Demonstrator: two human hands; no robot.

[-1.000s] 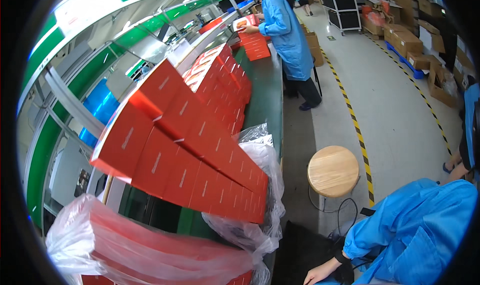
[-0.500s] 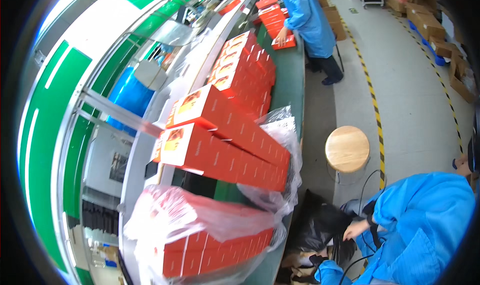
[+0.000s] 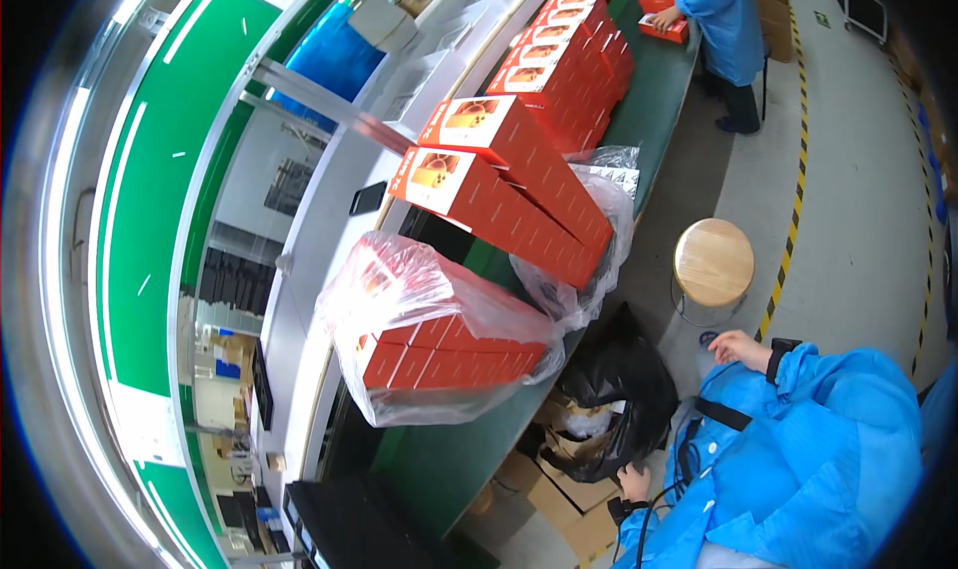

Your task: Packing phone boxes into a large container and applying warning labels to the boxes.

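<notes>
My left hand [image 3: 633,482] is low in front of me, beside the lower edge of a black plastic bag [image 3: 629,389]. Its fingers look a little apart, with nothing visible in them; whether they touch the bag I cannot tell. Up and to the right, my right hand [image 3: 738,350] is raised above the floor near a round wooden stool [image 3: 714,262]. Its fingers are loosely bent and apart, holding nothing I can see. The bag leans by the bench edge, next to an opened cardboard box [image 3: 559,499] with crumpled packing inside.
On the green bench [image 3: 454,469] stand orange-red boxes [image 3: 499,210] in stacked rows, one group wrapped in clear plastic film [image 3: 399,270]. A black phone-like slab [image 3: 368,199] lies on the ledge. A co-worker in a blue coat [image 3: 726,30] handles boxes farther along. Striped tape marks the floor.
My view has swung, so the bench things appear shifted right and up. My right hand has moved away from the black bag towards the stool. My left hand now shows more fully.
</notes>
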